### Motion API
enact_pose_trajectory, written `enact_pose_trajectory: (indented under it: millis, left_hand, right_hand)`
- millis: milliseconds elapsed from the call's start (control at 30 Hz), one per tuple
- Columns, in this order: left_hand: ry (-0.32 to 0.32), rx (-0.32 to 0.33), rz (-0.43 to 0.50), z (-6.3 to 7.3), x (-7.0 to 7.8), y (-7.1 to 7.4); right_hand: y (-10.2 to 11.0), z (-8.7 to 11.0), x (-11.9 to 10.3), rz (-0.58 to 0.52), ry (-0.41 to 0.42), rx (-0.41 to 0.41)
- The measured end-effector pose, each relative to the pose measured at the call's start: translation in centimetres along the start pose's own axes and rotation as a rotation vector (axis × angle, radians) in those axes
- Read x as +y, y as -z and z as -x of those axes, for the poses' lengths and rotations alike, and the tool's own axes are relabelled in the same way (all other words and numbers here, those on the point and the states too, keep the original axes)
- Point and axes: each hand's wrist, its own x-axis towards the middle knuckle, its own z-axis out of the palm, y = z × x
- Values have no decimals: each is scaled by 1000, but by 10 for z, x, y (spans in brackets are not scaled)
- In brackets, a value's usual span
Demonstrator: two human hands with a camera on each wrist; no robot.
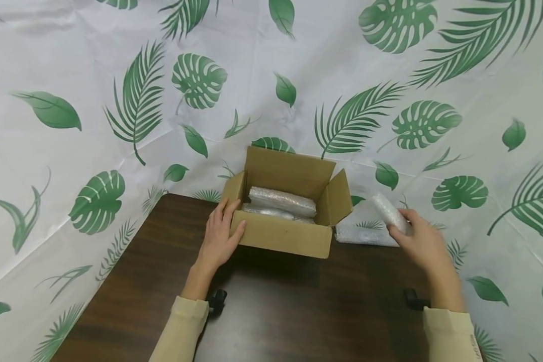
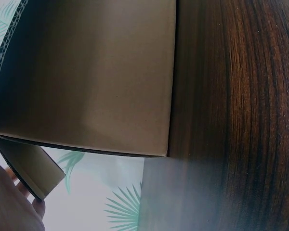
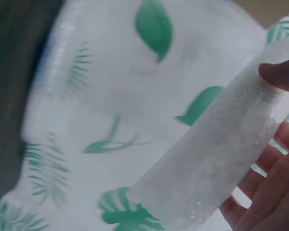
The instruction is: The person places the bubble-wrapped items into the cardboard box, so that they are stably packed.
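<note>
An open cardboard box (image 1: pixel 282 240) stands near the back edge of the table, with several bubble-wrapped rolls (image 1: pixel 282 200) inside. My left hand (image 1: pixel 218 234) holds the box at its left front corner, fingers on the left flap (image 2: pixel 38 175) and thumb at the front. To the right of the box, my right hand (image 1: pixel 418 236) grips another bubble-wrap roll (image 3: pixel 216 144) near one end, thumb on one side and fingers on the other. That roll is raised and tilted. Below it, a further bubble-wrapped roll (image 1: pixel 362 235) lies on the table, partly hidden by the right hand.
The dark wood-grain table (image 1: pixel 271 311) extends in front of the box. A white sheet with green leaves (image 1: pixel 289 120) hangs behind and around it. The box's right flap (image 1: pixel 340 197) leans outward, towards the right hand.
</note>
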Motion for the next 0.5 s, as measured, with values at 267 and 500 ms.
enact_pose_trajectory:
  millis: [267, 500]
  left_hand:
    - [8, -13, -1, -1, 0, -1]
    - [-5, 7, 5, -1, 1, 0]
  right_hand:
    - [28, -16, -38, 33, 84, 218]
    - [46, -28, -87, -3, 175, 372]
